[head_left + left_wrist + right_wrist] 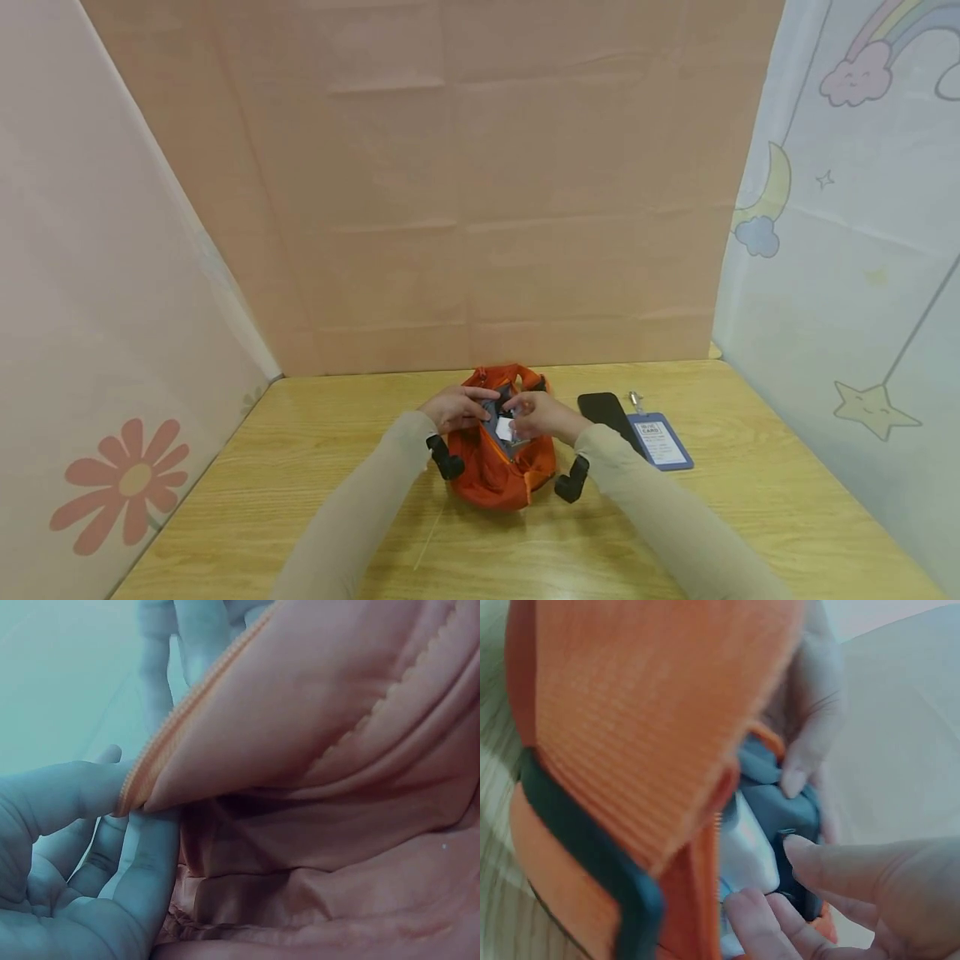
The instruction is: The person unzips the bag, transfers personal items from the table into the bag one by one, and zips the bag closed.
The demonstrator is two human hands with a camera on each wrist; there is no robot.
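An orange bag (491,475) with an orange zipper lies unzipped on the table, its grey lining showing. My left hand (457,408) is at the left side of the opening. In the left wrist view, its thumb and fingers (142,855) pinch the zippered edge (199,697). My right hand (543,415) reaches into the opening from the right. There a smooth white object (746,847) sits beside a dark item (791,877). The right fingertips (751,911) touch the white object, and the thumb lies against the dark item. Whether they grip either one is unclear.
Right of the bag lie a black phone-like slab (606,412) and a blue-framed ID card holder (663,442) with a metal clip, side by side. The wooden table (300,467) meets a pinkish cloth wall behind and printed cloth on both sides. A wide orange strap (645,712) arches over the bag.
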